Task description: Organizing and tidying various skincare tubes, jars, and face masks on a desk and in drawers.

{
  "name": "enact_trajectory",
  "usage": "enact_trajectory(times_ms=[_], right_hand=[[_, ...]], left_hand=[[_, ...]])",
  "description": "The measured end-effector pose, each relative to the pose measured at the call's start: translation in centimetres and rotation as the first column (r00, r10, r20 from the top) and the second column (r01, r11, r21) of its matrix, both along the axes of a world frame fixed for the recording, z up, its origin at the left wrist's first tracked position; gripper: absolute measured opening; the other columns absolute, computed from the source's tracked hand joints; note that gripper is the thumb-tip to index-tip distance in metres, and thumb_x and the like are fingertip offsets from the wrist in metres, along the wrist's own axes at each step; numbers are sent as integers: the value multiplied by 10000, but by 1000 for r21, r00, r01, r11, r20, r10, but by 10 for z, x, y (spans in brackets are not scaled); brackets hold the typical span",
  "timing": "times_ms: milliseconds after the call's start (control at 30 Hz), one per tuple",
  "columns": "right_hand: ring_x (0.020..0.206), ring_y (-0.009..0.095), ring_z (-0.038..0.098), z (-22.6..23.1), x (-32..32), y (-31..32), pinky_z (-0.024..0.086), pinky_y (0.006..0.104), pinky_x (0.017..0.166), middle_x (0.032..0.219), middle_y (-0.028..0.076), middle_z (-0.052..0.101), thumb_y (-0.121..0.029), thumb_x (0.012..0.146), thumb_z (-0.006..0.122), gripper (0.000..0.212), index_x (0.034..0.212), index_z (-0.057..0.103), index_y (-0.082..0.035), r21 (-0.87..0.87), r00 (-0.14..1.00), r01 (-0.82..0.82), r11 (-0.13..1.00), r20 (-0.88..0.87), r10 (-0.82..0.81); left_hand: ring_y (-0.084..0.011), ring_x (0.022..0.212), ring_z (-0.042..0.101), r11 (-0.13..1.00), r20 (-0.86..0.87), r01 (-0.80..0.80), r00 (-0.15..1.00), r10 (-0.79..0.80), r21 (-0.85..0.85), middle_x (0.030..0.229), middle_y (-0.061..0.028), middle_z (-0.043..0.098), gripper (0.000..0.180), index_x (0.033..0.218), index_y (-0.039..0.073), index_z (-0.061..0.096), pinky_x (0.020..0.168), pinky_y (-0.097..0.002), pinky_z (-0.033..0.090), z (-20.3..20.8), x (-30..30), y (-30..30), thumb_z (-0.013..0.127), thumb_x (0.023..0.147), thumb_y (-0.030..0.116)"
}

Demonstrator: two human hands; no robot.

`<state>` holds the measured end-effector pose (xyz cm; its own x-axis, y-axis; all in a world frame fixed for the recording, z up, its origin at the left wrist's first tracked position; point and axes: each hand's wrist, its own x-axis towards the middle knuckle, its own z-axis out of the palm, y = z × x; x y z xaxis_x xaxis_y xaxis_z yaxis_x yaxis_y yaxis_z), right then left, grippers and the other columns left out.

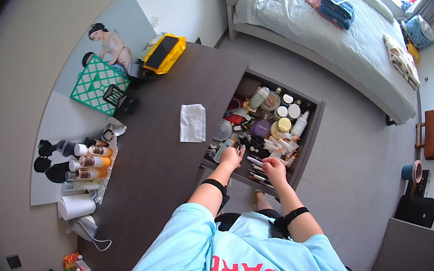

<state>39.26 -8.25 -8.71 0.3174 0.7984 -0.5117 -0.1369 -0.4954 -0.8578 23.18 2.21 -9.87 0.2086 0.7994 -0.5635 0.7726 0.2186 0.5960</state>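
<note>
An open dark drawer point(312, 125) pulled out of a dark brown dresser top point(165, 159) holds several jars, bottles, tubes and pencils. My left hand point(231, 156) reaches into its near left part, fingers curled over small dark items; whether it holds one I cannot tell. Over the drawer's front edge, my right hand point(274, 169) is closed by a row of pens and pencils point(258, 169); what it grips is too small to make out. A white bottle point(300, 124) and a purple jar point(260, 127) lie deeper in the drawer.
A white folded cloth point(192, 123) lies on the dresser top. A yellow case point(164, 53), a green lattice basket point(98, 84), several bottles point(90, 161) and a paper roll point(76, 206) line its far side. A bed point(322, 15) stands beyond the drawer, grey floor to the right.
</note>
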Motion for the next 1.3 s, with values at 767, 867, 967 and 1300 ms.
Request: enact_trajectory(times_ms=[767, 867, 967, 1300], right_hand=[[632, 85, 551, -8, 8, -8, 448, 215, 565, 742, 29, 605, -47, 812, 546, 139, 931, 600, -3, 26, 988, -109, 994, 115, 106], [638, 103, 564, 10, 16, -8, 462, 229, 600, 740, 31, 610, -61, 797, 558, 139, 913, 612, -7, 11, 994, -56, 998, 99, 54], [703, 141, 581, 9, 39, -13, 468, 262, 652, 768, 58, 612, -43, 785, 538, 137, 895, 610, -5, 212, 880, 7, 977, 463, -107], [1219, 319, 373, 8, 62, -27, 291, 381, 1023, 1300, 200, 411, -92, 748, 471, 571, 1296, 357, 17, 91, 605, 310, 946, 749, -270]], left_hand=[[-283, 690, 660, 891, -247, -314, 939, 239, -329, 767, -203, 641, 192, 807, -68, 618, 526, -343, 517, -12, 18, 6, 560, 808, 115], [-331, 839, 637, 984, -323, -36, 946, -22, -173, 914, -222, 633, 174, 849, -56, 635, 676, -384, 517, -5, 15, 2, 591, 752, 81], [-310, 718, 638, 998, -348, 64, 935, -67, -19, 765, -178, 646, 196, 767, -22, 658, 695, -367, 501, -1, 10, 2, 645, 662, 143], [-159, 602, 613, 964, 285, 28, 953, -105, 265, 707, -86, 626, 181, 897, -2, 609, 570, -296, 486, 7, -50, -16, 560, 787, 133]])
